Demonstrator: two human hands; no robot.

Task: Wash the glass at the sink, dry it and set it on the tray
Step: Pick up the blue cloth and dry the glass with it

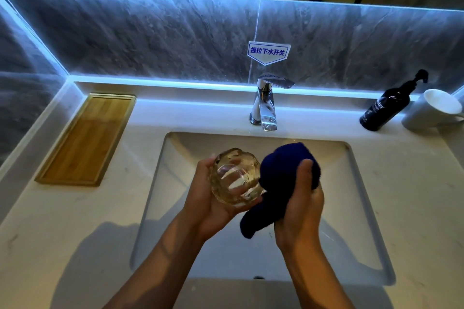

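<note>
Both hands hover over the sink (pixel 371 221): left hand (pixel 208 206) cups the glass (pixel 234 178), right hand (pixel 301 206) grips a dark blue cloth (pixel 281 183) touching it. Fingers are partly hidden; the wooden tray (pixel 85 138) sits far left.

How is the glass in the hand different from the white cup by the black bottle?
The glass is clear and ribbed; the white cup is solid, smooth and you cannot see through it. The glass is held tilted over the sink in the left hand; the cup rests on the counter, untouched. The cup looks to have a handle; the glass shows none. Both are drinking vessels.
</note>
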